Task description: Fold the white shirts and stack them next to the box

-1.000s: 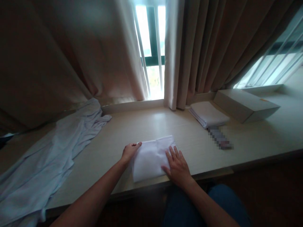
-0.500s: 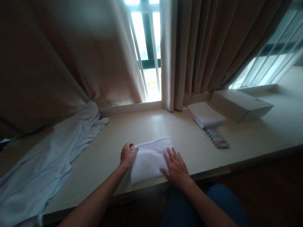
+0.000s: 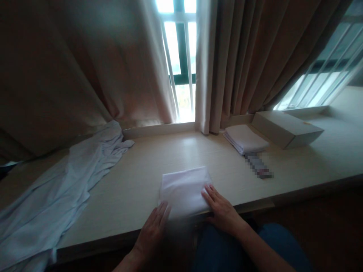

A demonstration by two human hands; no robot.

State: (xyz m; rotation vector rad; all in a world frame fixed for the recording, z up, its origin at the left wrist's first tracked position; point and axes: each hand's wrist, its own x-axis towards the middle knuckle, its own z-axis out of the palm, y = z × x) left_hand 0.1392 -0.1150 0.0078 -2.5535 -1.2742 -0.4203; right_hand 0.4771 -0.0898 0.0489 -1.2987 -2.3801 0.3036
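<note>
A white cloth (image 3: 185,189), folded into a flat rectangle, lies at the front edge of the pale wooden ledge. At its near left corner is my left hand (image 3: 153,226), fingers stretched out and slightly blurred, with the tips on the cloth. My right hand (image 3: 222,207) rests along the cloth's right side, its fingers extended over the edge and the thumb lower, towards the ledge's rim. Neither hand grips anything that I can see.
A loose, crumpled pale cloth (image 3: 85,170) spreads over the left of the ledge (image 3: 136,177). To the right are a folded white cloth stack (image 3: 246,139), a pixelated item (image 3: 258,165) and a light box (image 3: 287,128). Curtains (image 3: 227,64) hang behind.
My left hand has moved from the cloth's far left corner down to its near left corner. My right hand has slid slightly right and nearer to me along the cloth's right side.
</note>
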